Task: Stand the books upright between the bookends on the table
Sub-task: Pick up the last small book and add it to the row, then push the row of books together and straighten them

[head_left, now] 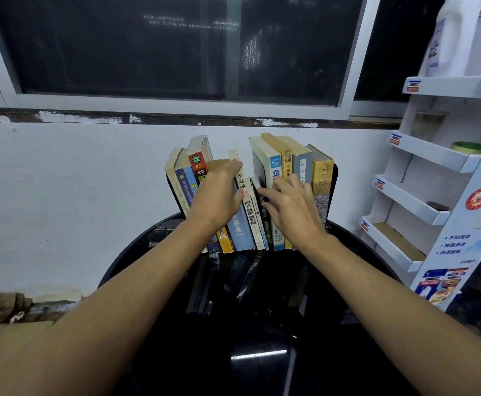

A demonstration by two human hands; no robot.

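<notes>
A row of several books (302, 172) stands upright at the far edge of a round black table (262, 338). A black bookend (335, 181) closes the right end; the left bookend is mostly hidden behind the books. My left hand (219, 192) lies over the left group, fingers reaching across their tops to a white-spined book (249, 212). My right hand (290, 204) rests on the right group, its fingertips touching a thin dark book (262, 212) set low in the gap between the two groups.
A white wall and dark window stand right behind the books. A white cardboard display rack (422, 178) stands to the right of the table. Brown cardboard (10, 332) lies at the lower left. The glossy tabletop reflects the books.
</notes>
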